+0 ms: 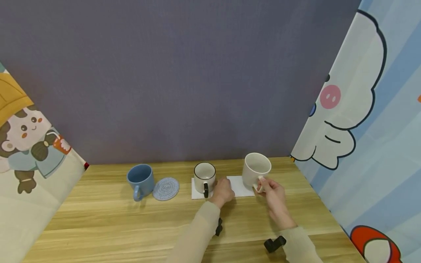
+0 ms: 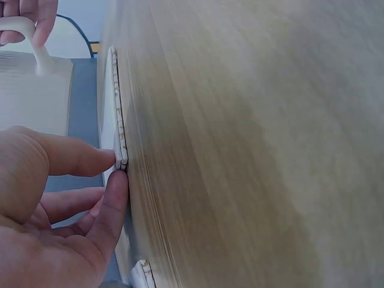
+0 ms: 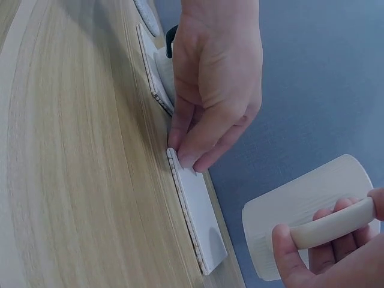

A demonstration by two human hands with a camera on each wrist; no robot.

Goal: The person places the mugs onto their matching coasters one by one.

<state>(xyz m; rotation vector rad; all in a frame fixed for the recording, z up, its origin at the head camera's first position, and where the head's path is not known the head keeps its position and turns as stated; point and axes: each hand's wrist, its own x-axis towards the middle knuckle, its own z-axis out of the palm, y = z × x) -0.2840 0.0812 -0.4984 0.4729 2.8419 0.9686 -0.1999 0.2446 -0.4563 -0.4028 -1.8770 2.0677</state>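
Note:
My right hand (image 1: 275, 197) grips the handle of a plain white mug (image 1: 250, 174), with fingers curled through it. In the right wrist view this mug (image 3: 288, 207) is raised off the table beside a flat white square coaster (image 3: 203, 210). The left hand (image 1: 224, 190) pinches the near left corner of that coaster between thumb and finger; the left wrist view shows the coaster's thin edge (image 2: 119, 114) at the fingertips. Just left of this hand, a cream mug with a black rim and handle (image 1: 200, 183) stands on another white square coaster (image 1: 196, 195).
At the left a blue mug (image 1: 144, 187) stands upright on the wooden table (image 1: 131, 226), handle toward me. Next to it lies a round blue-grey woven coaster (image 1: 166, 189). A dark grey panel (image 1: 184, 91) rises behind the table, with printed curtains (image 1: 355, 146) at both sides.

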